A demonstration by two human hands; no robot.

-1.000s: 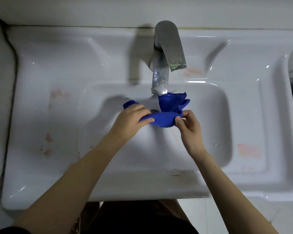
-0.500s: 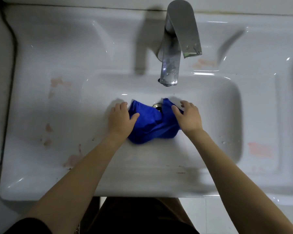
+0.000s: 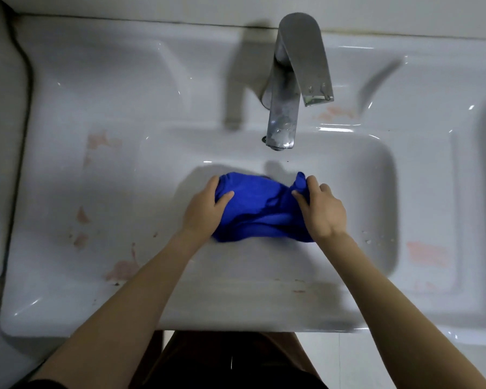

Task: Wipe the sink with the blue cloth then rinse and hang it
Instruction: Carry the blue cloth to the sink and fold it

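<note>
the blue cloth lies bunched on the bottom of the white sink, in front of the faucet. the left hand grips its left edge, the right hand pinches its right edge, both closed on it.

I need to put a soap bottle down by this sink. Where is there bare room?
Both flat ledges of the sink are bare: left of the basin, and right of it beside the pink stain. The basin middle is crowded: left hand and right hand grip the blue cloth below the faucet.
</note>
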